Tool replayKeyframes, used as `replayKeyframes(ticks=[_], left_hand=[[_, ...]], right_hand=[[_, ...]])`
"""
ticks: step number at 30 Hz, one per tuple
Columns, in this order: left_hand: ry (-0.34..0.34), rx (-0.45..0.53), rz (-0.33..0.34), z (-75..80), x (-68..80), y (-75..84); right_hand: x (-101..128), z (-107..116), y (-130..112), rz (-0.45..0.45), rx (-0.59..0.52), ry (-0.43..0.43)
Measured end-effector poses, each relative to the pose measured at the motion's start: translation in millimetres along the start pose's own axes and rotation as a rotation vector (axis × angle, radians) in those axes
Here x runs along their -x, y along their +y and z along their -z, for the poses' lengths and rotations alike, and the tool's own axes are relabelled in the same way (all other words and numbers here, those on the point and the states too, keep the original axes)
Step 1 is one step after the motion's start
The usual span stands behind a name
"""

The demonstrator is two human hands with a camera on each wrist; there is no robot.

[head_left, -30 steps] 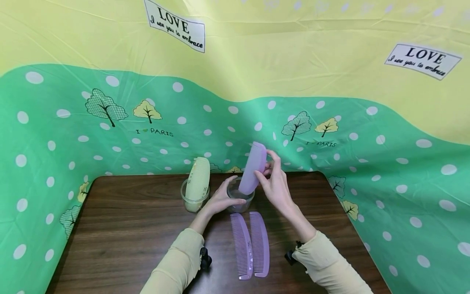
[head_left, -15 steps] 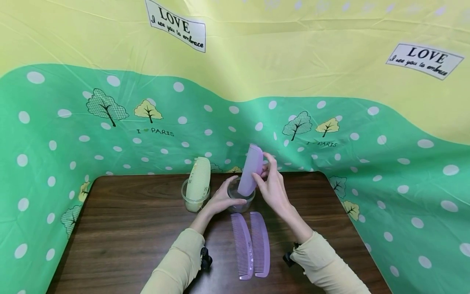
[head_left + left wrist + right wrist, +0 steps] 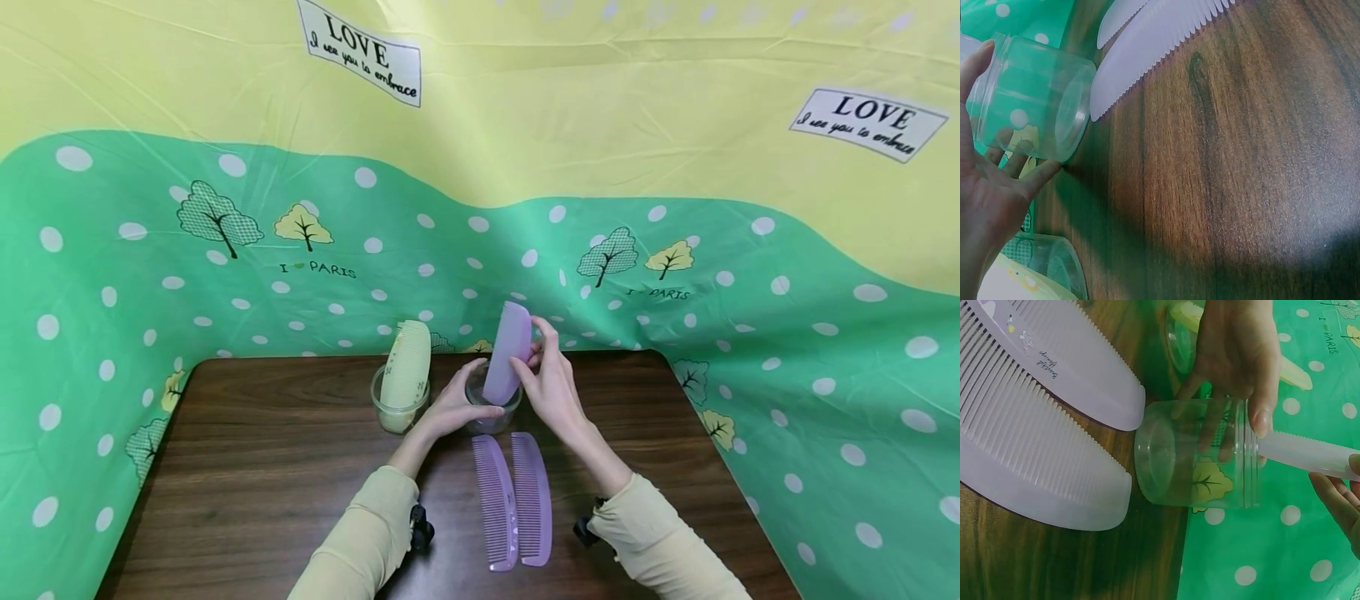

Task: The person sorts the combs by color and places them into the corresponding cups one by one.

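My left hand point(image 3: 448, 408) grips a clear plastic jar point(image 3: 1166, 456) around its side, with the thumb at the rim. It stands on the table near the back edge. Between thumb and fingers, my right hand point(image 3: 553, 383) pinches a purple comb point(image 3: 508, 350) by one long edge. The comb tilts, its lower end at the jar's mouth, as the right wrist view point(image 3: 1304, 455) also shows from the side. Two more purple combs, a left one point(image 3: 495, 504) and a right one point(image 3: 532, 500), lie side by side in front of the jar.
Left of my left hand stands a second clear jar point(image 3: 392, 422) with pale yellow-green combs point(image 3: 407, 367) upright in it. The dark wood table point(image 3: 262, 467) ends at a green and yellow patterned cloth point(image 3: 480, 250) hanging behind and at the sides.
My right hand has brought the purple comb down and slightly left, lower into the mouth of the jar. The left hand keeps its hold on the jar, and the lying combs stay put.
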State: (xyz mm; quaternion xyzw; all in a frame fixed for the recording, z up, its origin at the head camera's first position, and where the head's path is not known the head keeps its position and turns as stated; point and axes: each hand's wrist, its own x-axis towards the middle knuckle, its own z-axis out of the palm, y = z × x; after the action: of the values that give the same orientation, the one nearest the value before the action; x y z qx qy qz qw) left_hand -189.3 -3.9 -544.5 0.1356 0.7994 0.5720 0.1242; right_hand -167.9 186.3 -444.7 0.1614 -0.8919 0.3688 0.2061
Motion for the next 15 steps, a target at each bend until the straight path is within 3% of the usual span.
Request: replayKeyframes(ticks=[15], left_hand=[[-0.013, 0.025, 0.010, 1.2, 1.8, 1.5]], right_hand=[[6.9, -9.7, 10.9, -0.006, 0.055, 0.001]])
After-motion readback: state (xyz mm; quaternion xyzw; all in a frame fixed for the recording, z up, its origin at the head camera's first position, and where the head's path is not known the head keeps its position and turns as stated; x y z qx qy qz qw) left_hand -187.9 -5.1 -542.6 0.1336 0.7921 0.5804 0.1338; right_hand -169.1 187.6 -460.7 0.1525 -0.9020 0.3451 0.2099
